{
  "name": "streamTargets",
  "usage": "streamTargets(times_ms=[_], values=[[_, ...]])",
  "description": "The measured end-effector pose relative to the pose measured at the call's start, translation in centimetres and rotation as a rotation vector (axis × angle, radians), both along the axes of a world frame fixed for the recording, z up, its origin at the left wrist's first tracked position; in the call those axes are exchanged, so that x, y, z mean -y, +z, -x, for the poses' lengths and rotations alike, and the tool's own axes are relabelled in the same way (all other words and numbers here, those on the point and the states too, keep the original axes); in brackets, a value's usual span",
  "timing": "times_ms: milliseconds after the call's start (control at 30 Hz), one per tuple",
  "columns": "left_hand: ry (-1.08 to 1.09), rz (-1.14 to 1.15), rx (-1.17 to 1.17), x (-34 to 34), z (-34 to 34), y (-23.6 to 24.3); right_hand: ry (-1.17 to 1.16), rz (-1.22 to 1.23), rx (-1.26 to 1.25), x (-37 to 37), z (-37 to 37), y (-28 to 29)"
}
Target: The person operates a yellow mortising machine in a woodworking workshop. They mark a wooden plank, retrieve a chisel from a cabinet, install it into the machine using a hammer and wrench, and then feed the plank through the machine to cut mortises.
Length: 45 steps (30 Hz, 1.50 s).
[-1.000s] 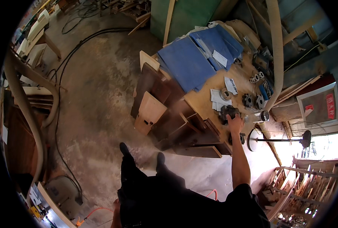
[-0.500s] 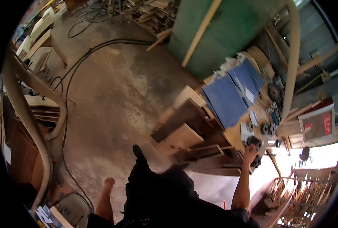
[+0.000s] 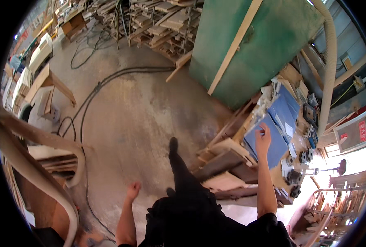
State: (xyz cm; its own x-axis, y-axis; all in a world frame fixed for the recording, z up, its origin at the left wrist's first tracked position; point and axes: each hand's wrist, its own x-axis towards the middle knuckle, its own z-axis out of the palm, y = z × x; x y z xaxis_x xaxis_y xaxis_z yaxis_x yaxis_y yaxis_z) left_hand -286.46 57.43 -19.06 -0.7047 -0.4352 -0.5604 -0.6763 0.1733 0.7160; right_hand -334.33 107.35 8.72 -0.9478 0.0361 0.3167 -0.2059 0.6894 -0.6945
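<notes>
Blue, flat, thin sheets [image 3: 275, 145] are lying on the pale wooden counter [image 3: 279, 176], your right hand [image 3: 263, 138] hanging above them, half-curled, seemingly empty. Your left hand [image 3: 134, 190] is hanging over the grey concrete floor [image 3: 125, 136], bent inward; whether it's gripping anything isn't showing clearly. A low sweep could be dragging the sheets or snagging the brown and pale wooden boards [image 3: 223, 182] jutting beside the counter. Black cables [image 3: 121, 74] are crossing the floor, risking a trip; a tall green panel [image 3: 216, 49] is blocking the far end.

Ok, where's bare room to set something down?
The widest patch is the concrete floor between the black cables and the wooden panels. The blue sheets, partly hidden by the right hand, offer another beside a white paper. Metal parts crowd the tabletop further right.
</notes>
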Motion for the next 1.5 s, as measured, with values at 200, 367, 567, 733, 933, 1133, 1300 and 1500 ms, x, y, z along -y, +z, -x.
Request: streamTargets(times_ms=[200,367,567,733,933,1133,1300,1500], values=[[-0.493,0.671,0.532,3.7,-4.6,3.3,0.214,0.275,-0.077,9.5,23.2,-5.0],[-0.407,0.188,0.61,6.9,-3.5,12.8,-0.026,0.675,0.158,10.4,50.9,-3.7],[1.113,-0.343,0.33,10.7,11.7,7.9,-0.508,0.624,0.217,6.6,73.2,2.2],[0.312,0.09,0.285,21.0,27.0,4.9,-0.235,0.854,0.319,9.6,70.9,-4.8],[-0.194,0.368,-0.033,35.9,59.1,-1.2,-0.035,0.75,0.069,3.9,59.7,-5.6],[-0.342,0.328,-0.21,31.9,83.7,3.6,-0.236,0.146,0.061,13.2,41.8,5.0],[-0.739,0.245,-0.504,15.1,103.1,16.9,-0.689,-0.036,-0.029,12.0,31.3,5.6],[-1.302,0.514,-1.118,-7.4,116.0,37.3,-1.197,-0.112,-0.044,9.8,28.4,3.4]])
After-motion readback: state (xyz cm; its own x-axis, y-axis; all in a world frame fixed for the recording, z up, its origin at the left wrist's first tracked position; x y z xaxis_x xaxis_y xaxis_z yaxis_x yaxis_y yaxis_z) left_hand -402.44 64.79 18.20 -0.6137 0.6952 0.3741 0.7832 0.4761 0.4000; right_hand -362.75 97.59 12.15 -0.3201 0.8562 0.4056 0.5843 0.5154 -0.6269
